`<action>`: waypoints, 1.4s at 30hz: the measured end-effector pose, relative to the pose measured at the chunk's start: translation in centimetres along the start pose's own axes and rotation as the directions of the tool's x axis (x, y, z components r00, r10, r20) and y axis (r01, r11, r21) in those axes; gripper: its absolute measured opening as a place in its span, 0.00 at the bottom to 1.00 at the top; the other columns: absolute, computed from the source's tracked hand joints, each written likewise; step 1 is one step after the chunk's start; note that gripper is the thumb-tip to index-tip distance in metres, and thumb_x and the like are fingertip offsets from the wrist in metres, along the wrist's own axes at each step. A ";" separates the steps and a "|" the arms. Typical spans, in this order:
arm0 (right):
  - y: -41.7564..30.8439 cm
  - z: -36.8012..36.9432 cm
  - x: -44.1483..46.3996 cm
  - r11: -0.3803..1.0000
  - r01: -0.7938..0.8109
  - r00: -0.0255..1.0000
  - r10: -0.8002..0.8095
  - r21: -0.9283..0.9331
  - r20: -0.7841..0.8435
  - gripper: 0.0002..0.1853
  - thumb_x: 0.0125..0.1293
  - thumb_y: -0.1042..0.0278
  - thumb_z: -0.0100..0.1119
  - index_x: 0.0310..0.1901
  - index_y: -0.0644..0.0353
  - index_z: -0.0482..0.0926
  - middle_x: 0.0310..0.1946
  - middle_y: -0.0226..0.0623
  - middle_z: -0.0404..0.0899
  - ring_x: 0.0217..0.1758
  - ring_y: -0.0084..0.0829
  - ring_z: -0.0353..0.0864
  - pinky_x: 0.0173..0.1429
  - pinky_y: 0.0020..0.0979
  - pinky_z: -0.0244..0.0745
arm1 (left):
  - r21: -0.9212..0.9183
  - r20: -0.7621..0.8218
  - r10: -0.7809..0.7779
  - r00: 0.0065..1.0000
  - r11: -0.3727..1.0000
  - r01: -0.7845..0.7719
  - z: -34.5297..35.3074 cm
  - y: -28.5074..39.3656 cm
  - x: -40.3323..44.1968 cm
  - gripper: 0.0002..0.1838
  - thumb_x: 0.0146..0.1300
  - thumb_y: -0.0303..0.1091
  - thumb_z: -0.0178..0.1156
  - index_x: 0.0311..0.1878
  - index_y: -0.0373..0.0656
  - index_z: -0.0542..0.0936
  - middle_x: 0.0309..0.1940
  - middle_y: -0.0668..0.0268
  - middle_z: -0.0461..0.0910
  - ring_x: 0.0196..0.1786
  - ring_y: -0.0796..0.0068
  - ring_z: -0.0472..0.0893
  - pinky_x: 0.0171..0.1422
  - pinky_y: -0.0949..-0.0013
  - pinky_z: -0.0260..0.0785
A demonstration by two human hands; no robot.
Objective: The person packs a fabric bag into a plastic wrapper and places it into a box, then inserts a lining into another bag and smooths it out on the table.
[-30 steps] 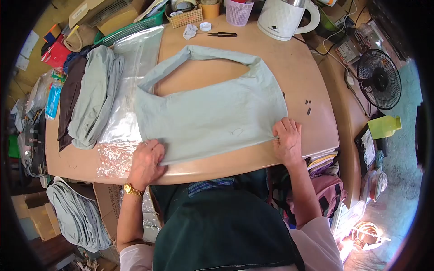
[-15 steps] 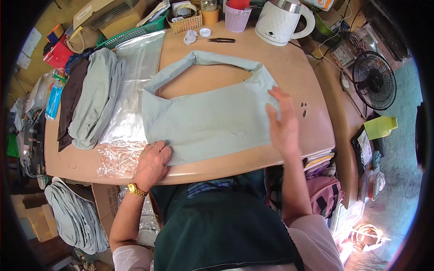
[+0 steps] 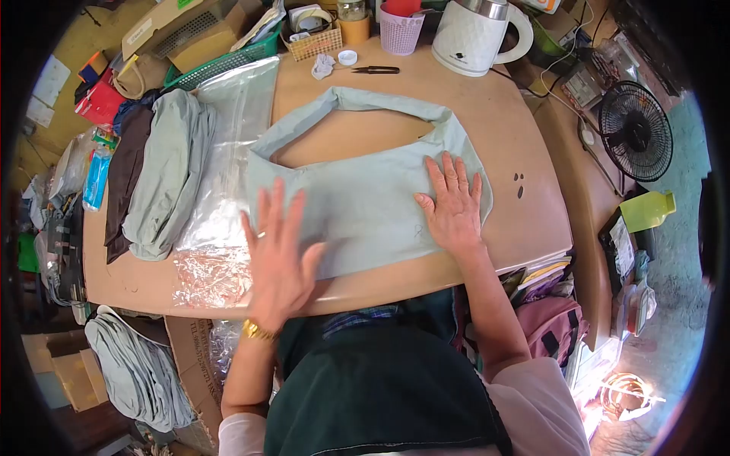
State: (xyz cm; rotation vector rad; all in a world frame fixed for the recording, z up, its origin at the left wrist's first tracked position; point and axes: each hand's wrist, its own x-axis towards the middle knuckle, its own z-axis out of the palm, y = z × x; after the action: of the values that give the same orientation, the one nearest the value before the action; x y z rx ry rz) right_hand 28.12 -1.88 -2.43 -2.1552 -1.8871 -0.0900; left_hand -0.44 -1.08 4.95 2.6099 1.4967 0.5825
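Note:
A pale grey-green cloth piece (image 3: 357, 201) lies spread on the brown table (image 3: 525, 205), its far part forming a loop around an opening. My right hand (image 3: 454, 201) rests flat on its right side, fingers spread. Over the cloth's near left corner is my left hand (image 3: 280, 254), fingers apart and slightly blurred, holding nothing; whether it touches the cloth I cannot tell. A small dark mark shows on the cloth beside my right thumb.
Clear plastic bags (image 3: 232, 144) lie left of the cloth, beside folded grey-green (image 3: 163, 182) and dark brown garments (image 3: 128, 178). Small black snips (image 3: 376, 70), a white kettle (image 3: 473, 38) and a purple basket (image 3: 401, 32) stand at the back. A fan (image 3: 637, 131) is at right.
My right hand has let go of the near right edge and moved up onto the cloth, now flat. My left hand has released the near left corner and opened.

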 end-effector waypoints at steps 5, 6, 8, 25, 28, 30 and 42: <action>0.3 -0.1 -0.7 0.999 0.031 1.000 -0.031 0.024 0.002 0.33 0.71 0.43 0.46 0.72 0.51 0.60 0.75 0.45 0.53 0.78 0.48 0.48 0.77 0.60 0.38 | 0.120 0.065 -0.137 0.989 0.984 0.128 6.6 -6.8 1.3 0.34 0.71 0.48 0.47 0.76 0.45 0.54 0.78 0.62 0.50 0.79 0.54 0.49 0.77 0.35 0.32; 0.4 0.0 -0.8 0.999 0.030 1.000 -0.030 0.023 0.003 0.33 0.71 0.43 0.46 0.72 0.51 0.60 0.75 0.45 0.53 0.78 0.48 0.48 0.77 0.60 0.38 | 0.185 0.184 -0.193 0.964 0.970 0.159 5.9 -6.7 1.7 0.35 0.72 0.49 0.46 0.77 0.46 0.53 0.78 0.62 0.48 0.79 0.54 0.47 0.77 0.35 0.31; 0.4 0.3 -0.7 0.999 0.039 0.999 -0.039 -0.004 -0.024 0.31 0.73 0.44 0.44 0.72 0.51 0.60 0.74 0.46 0.54 0.78 0.49 0.49 0.77 0.60 0.38 | 0.399 0.088 -0.168 0.982 0.909 0.120 5.8 -6.8 1.2 0.30 0.69 0.44 0.52 0.72 0.46 0.64 0.74 0.57 0.58 0.75 0.51 0.57 0.75 0.36 0.43; -0.2 -0.2 -0.8 0.998 0.036 0.997 -0.032 0.058 -0.064 0.31 0.70 0.48 0.51 0.69 0.52 0.63 0.73 0.47 0.57 0.77 0.50 0.51 0.75 0.62 0.43 | -0.538 -0.179 0.146 0.973 0.813 -0.221 9.0 6.5 3.3 0.07 0.54 0.25 0.67 0.31 0.37 0.77 0.27 0.59 0.70 0.33 0.58 0.74 0.38 0.62 0.69; -0.1 -0.5 -0.7 0.996 0.062 0.996 -0.057 0.068 -0.075 0.32 0.68 0.50 0.54 0.70 0.52 0.63 0.72 0.48 0.57 0.76 0.51 0.52 0.74 0.62 0.45 | -0.447 -0.202 -0.014 0.979 0.891 -0.079 4.2 3.0 -0.7 0.04 0.60 0.24 0.59 0.30 0.36 0.75 0.28 0.56 0.71 0.33 0.52 0.73 0.39 0.56 0.68; -0.1 -0.6 -0.8 0.995 0.075 0.995 -0.069 0.071 -0.074 0.32 0.67 0.51 0.55 0.70 0.52 0.63 0.72 0.48 0.58 0.76 0.51 0.52 0.73 0.63 0.46 | -0.337 -0.257 -0.235 0.937 0.931 0.141 1.3 -0.6 -6.3 0.06 0.65 0.25 0.53 0.31 0.35 0.76 0.29 0.53 0.74 0.33 0.48 0.74 0.40 0.49 0.66; -0.6 -1.2 -2.7 0.995 0.102 0.994 -0.101 -0.019 0.034 0.34 0.68 0.49 0.54 0.71 0.53 0.61 0.73 0.48 0.55 0.76 0.52 0.51 0.75 0.63 0.43 | 0.461 -0.210 -0.857 0.470 0.338 0.821 -3.2 -13.3 -31.8 0.46 0.46 0.31 0.71 0.71 0.50 0.62 0.74 0.50 0.48 0.74 0.40 0.52 0.70 0.45 0.56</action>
State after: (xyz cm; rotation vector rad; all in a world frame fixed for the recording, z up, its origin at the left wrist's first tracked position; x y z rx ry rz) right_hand 27.32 -4.73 -1.80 -2.0856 -2.0228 -0.0955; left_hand -26.82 -21.39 -4.49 1.5234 2.9173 -0.0701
